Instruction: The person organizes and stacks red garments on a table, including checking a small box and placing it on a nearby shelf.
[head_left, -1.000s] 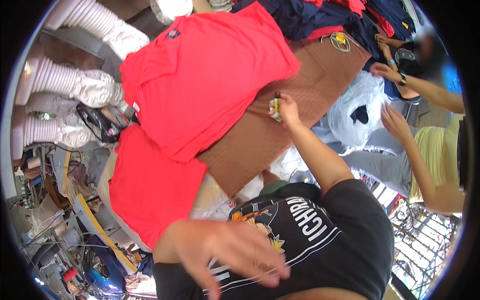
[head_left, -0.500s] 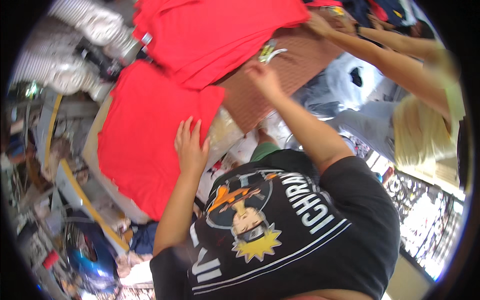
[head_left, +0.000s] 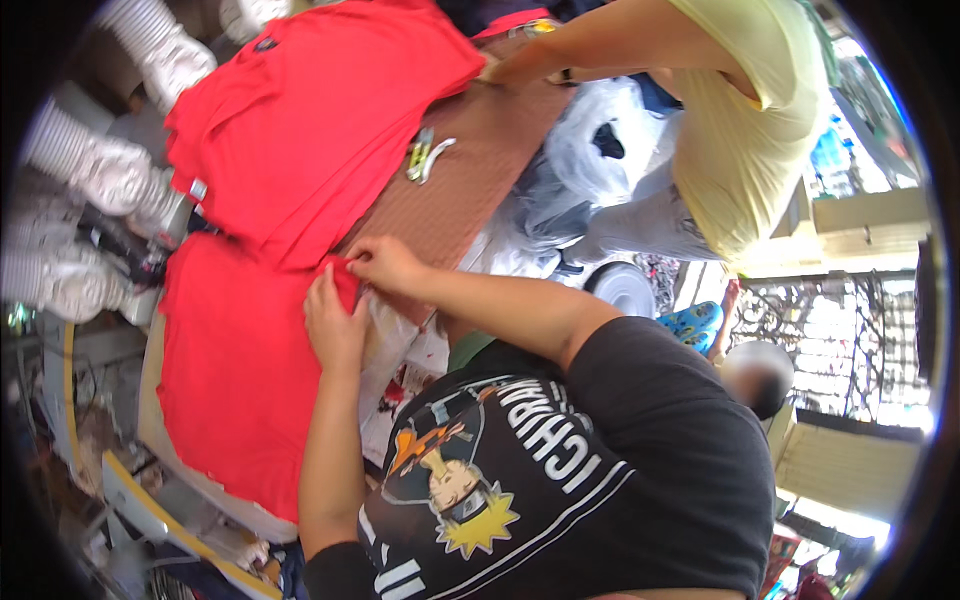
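Note:
A red garment lies spread on the near left end of the table. My left hand is at its right-hand corner, red cloth between thumb and fingers. Beside it, my right hand pinches the same corner with fingertips together. Farther away a second red garment, rumpled, lies spread and meets the first one. On the brown table cover to its right are a small yellow-and-dark tool and a white curved piece.
Across the table, a person in a yellow top reaches a hand to the far red garment's edge. White thread cones stand along the left. Clear plastic bags bulge beside the table. Another person is at the right.
My right hand has come down and left from above the brown cover to the near garment's corner, beside my left hand. The whole view has shifted, bringing more of the other person into sight.

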